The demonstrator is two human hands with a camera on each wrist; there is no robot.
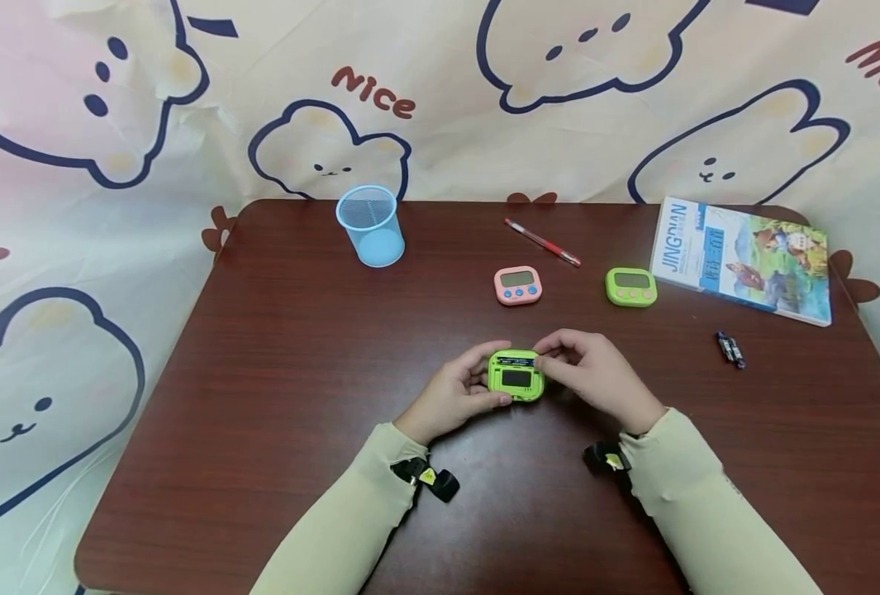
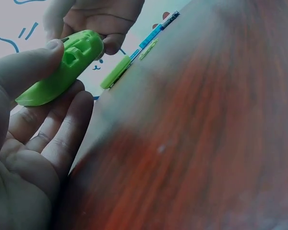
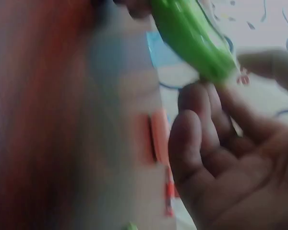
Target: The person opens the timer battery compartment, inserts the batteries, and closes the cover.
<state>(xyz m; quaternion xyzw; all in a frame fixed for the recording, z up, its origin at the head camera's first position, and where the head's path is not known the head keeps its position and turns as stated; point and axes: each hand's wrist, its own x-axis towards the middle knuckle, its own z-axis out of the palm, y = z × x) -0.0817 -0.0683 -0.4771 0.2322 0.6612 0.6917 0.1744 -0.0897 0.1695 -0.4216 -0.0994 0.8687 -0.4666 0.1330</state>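
three timers: green one [image 1: 516,376] sitting between hands, pink [image 1: 517,285] and green [image 1: 630,287] lying beyond; one pen [image 1: 543,242], one cup [image 1: 371,225], one book [image 1: 741,259], batteries [image 1: 730,349] lying right of hands.

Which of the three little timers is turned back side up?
The green timer held in both hands, showing its battery compartment. The pink timer and other green timer lie screen-up on the table.

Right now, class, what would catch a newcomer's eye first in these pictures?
First, the bright green plastic timer, held back-up between the left hand and right hand over the middle of the dark brown wooden table. Behind it lie a pink timer and a second green timer, with a blue mesh cup further left.
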